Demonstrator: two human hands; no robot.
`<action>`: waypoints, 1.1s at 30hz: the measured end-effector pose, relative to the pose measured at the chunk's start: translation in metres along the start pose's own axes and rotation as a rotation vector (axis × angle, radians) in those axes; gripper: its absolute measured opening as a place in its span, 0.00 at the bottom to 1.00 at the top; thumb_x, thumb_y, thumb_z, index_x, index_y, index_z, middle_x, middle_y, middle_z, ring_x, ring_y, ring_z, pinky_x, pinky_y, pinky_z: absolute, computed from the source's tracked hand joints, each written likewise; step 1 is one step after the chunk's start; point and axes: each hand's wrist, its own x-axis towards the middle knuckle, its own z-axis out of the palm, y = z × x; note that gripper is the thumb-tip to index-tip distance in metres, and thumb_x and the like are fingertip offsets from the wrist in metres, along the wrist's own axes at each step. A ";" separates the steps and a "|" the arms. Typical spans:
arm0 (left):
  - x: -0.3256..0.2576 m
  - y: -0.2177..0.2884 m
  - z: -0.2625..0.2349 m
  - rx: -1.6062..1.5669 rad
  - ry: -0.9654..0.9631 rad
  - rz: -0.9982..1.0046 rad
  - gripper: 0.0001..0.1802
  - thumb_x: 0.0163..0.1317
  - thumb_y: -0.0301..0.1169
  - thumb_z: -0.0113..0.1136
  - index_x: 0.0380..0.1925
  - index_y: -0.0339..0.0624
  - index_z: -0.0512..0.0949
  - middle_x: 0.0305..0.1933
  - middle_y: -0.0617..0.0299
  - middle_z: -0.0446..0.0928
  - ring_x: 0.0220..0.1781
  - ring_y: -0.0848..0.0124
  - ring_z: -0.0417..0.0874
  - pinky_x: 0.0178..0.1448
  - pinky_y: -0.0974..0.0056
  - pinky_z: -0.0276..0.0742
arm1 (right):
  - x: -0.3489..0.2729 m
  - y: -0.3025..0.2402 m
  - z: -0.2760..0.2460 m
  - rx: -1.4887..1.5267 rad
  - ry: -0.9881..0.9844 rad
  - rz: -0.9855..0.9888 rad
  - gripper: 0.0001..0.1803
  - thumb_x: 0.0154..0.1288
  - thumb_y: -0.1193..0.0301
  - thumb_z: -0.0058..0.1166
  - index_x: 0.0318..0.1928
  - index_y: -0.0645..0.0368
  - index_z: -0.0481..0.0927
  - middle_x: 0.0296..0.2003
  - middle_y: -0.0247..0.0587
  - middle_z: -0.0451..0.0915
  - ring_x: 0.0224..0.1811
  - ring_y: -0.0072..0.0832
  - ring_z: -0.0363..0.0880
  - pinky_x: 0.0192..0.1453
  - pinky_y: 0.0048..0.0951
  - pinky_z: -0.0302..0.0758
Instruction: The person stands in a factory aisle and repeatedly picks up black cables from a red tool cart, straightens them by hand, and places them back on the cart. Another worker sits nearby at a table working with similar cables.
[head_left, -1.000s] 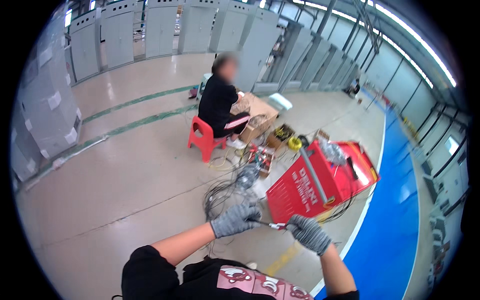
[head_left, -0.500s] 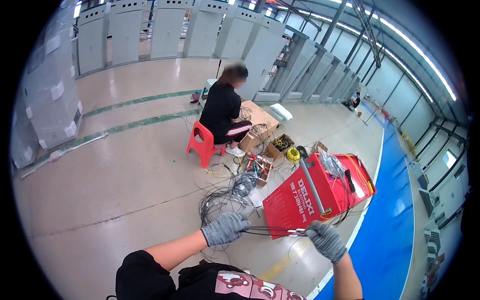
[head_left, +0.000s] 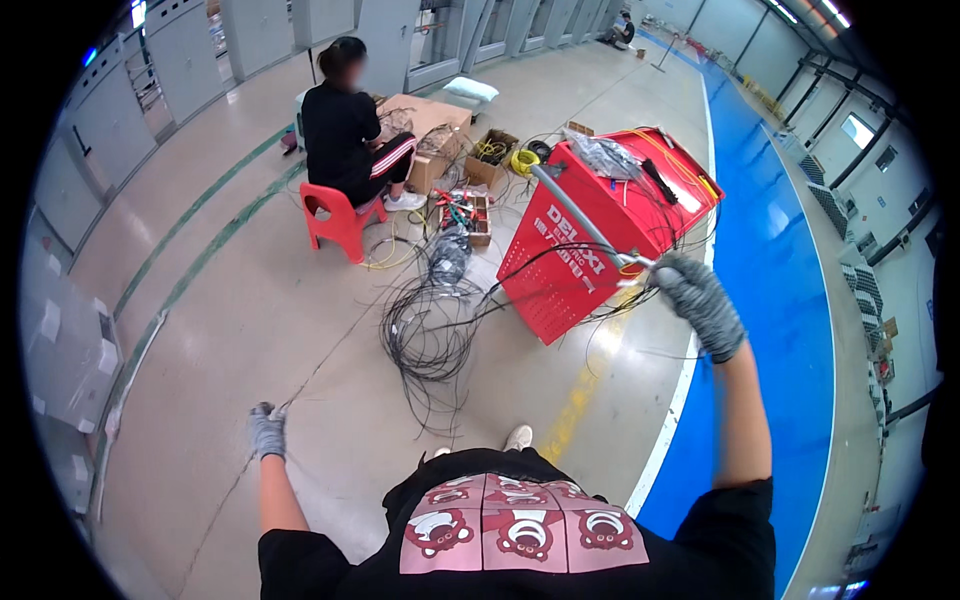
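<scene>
My right hand [head_left: 703, 308], in a grey knitted glove, is closed on a bundle of black wires [head_left: 560, 248] with pale ends at the fingers. The wires run left across the front of the red cart [head_left: 560, 270] to a loose tangle of black wire [head_left: 425, 335] on the floor. Far to the left, my gloved left hand [head_left: 268, 430] hangs over the floor, apart from the wires. Its fingertips look slightly spread, with nothing visible in them.
Ahead, a person in black [head_left: 340, 140] sits on a red plastic stool [head_left: 335, 220] beside cardboard boxes [head_left: 430, 130]. An open box of tools [head_left: 468, 215] and a yellow wire coil [head_left: 524, 162] lie nearby. A blue floor lane [head_left: 770, 300] runs along the right.
My left hand has let go of the wires and swung far left. My right hand has risen with the wires. The view has shifted, showing more floor and the wire tangle.
</scene>
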 end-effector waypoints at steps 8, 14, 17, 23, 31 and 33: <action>-0.121 0.216 0.055 -0.502 -0.455 0.224 0.17 0.61 0.37 0.54 0.44 0.36 0.76 0.41 0.54 0.79 0.40 0.66 0.80 0.48 0.64 0.75 | -0.002 0.048 0.142 0.291 -0.266 0.057 0.06 0.65 0.72 0.49 0.35 0.63 0.73 0.22 0.30 0.70 0.24 0.17 0.68 0.30 0.20 0.68; -0.177 0.366 0.057 -1.554 -1.237 -0.483 0.20 0.64 0.47 0.53 0.42 0.41 0.76 0.34 0.61 0.79 0.31 0.74 0.78 0.37 0.70 0.75 | -0.036 0.054 0.185 0.069 -0.202 -0.030 0.05 0.66 0.75 0.46 0.35 0.63 0.73 0.20 0.30 0.69 0.22 0.16 0.67 0.28 0.20 0.67; -0.168 0.360 0.096 -1.682 -1.129 -0.605 0.12 0.63 0.41 0.56 0.34 0.43 0.77 0.28 0.61 0.78 0.26 0.73 0.78 0.29 0.70 0.75 | -0.045 0.056 0.190 0.178 -0.193 0.062 0.05 0.66 0.75 0.46 0.35 0.63 0.73 0.20 0.31 0.70 0.22 0.16 0.67 0.29 0.20 0.67; -0.162 0.376 0.106 -1.717 -0.994 -0.813 0.05 0.62 0.32 0.57 0.28 0.45 0.78 0.23 0.67 0.78 0.23 0.75 0.78 0.24 0.71 0.75 | -0.062 0.061 0.192 0.203 -0.131 0.093 0.05 0.67 0.73 0.46 0.36 0.62 0.73 0.22 0.30 0.69 0.24 0.16 0.66 0.29 0.20 0.67; -0.167 0.363 0.118 -1.670 -0.860 -0.750 0.03 0.58 0.27 0.59 0.27 0.44 0.77 0.24 0.62 0.79 0.25 0.71 0.81 0.29 0.66 0.80 | -0.072 0.077 0.189 0.292 -0.103 0.158 0.08 0.67 0.69 0.47 0.35 0.60 0.74 0.22 0.29 0.68 0.23 0.15 0.64 0.28 0.19 0.63; -0.135 0.330 0.145 -1.909 -0.765 -0.845 0.05 0.60 0.28 0.55 0.25 0.42 0.75 0.23 0.60 0.77 0.25 0.69 0.79 0.29 0.64 0.78 | -0.078 0.075 0.184 0.333 -0.090 0.162 0.08 0.67 0.67 0.48 0.35 0.60 0.74 0.22 0.28 0.68 0.23 0.15 0.63 0.27 0.18 0.62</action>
